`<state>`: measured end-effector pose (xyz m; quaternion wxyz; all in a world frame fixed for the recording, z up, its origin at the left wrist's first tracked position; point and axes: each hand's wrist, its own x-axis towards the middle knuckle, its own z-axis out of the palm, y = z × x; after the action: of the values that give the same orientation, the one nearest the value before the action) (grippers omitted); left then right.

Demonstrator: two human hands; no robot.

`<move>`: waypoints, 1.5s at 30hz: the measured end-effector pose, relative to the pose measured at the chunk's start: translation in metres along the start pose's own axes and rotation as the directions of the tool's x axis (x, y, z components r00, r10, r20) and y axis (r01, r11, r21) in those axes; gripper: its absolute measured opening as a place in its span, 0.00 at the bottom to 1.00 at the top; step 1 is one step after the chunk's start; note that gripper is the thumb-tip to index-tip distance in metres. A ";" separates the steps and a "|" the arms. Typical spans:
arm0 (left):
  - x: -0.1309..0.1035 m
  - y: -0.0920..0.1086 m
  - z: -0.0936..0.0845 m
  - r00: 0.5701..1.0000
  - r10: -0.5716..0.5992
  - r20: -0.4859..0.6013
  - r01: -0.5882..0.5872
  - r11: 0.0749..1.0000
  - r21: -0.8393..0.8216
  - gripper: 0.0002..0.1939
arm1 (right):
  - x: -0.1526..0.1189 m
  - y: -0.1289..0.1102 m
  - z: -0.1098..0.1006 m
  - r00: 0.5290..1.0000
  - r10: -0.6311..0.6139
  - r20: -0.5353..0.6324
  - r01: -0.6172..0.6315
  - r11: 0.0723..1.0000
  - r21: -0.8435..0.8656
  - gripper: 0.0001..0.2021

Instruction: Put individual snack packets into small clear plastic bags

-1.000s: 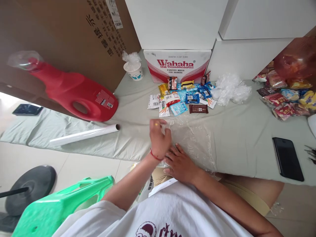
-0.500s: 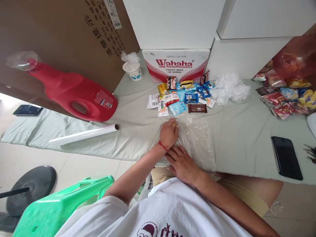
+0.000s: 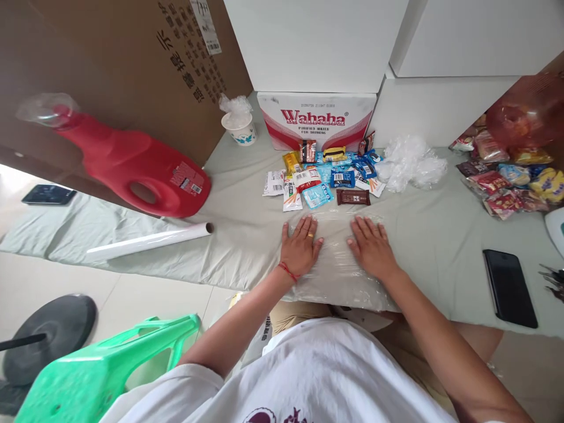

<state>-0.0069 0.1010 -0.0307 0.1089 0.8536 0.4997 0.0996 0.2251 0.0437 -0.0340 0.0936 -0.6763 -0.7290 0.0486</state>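
A clear sheet of plastic film [image 3: 337,258] lies flat and slightly creased on the cloth-covered table, close to its front edge. On the film's left side rests my left hand [image 3: 300,245], palm down with fingers apart. My right hand [image 3: 372,247] presses flat on the right side, fingers spread as well. Neither hand grips anything. Just beyond the fingertips sits a group of wrapped snacks, among them a brown bar [image 3: 353,197], a light blue packet [image 3: 318,195] and a dark blue packet [image 3: 342,178].
Crumpled clear plastic [image 3: 412,163] lies right of the snacks, with a black phone [image 3: 510,288] nearer me. To the left are a white roll [image 3: 150,241], a red jug [image 3: 145,170] and a paper cup [image 3: 240,130]. A Wahaba-like printed carton [image 3: 317,120] stands behind.
My right hand has moved from beside my left wrist out to the film's right side. My left hand has flattened with fingers more spread. The film now lies smoother.
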 end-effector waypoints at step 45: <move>-0.015 -0.012 -0.007 0.984 -0.161 0.076 0.149 0.978 0.143 0.35 | 0.247 -0.030 -0.009 0.927 -0.368 0.075 0.365 0.930 0.051 0.30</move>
<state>-0.0259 0.0946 -0.0279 0.0793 0.8208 0.5653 0.0192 0.1811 0.2869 -0.0013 0.0826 -0.5239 -0.8448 0.0717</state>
